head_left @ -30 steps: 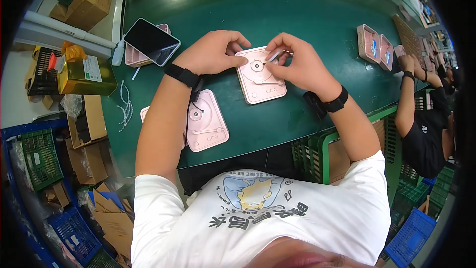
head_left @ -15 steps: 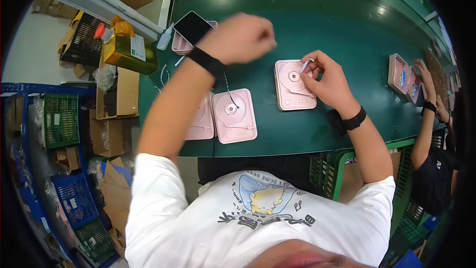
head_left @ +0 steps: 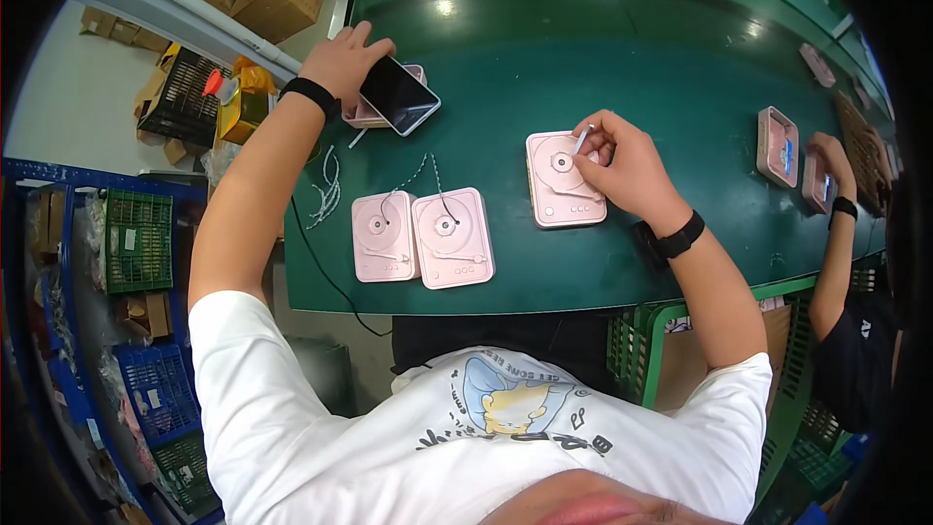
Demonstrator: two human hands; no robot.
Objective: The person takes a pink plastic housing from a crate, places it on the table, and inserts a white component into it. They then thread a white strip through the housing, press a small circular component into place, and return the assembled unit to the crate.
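Note:
My right hand (head_left: 627,163) pinches a thin white stick-like piece (head_left: 583,139) above a pink case shaped like a small record player (head_left: 556,212). Its fingers partly cover the upper right of that case. At the far left, my left hand (head_left: 342,66) has its fingers apart, over the left side of a pink tray (head_left: 418,71) and beside a dark-screened phone (head_left: 400,97) lying across that tray. What lies under the palm is hidden. Two more pink record-player cases, a left one (head_left: 371,265) and a right one (head_left: 465,270), lie side by side, with a twisted cord (head_left: 420,173) coming from their discs.
Loose white cords (head_left: 328,196) and a black cable (head_left: 326,277) lie at the table's left edge. A yellow can (head_left: 243,117) stands beyond it. At right, another person's hand (head_left: 832,160) works by an open pink box (head_left: 777,148). A green crate (head_left: 641,360) stands below the table's front edge.
My left hand has swung left from mid-table to the tray and phone, uncovering the left pink case. My right hand keeps its pinch at the case. The view has shifted slightly.

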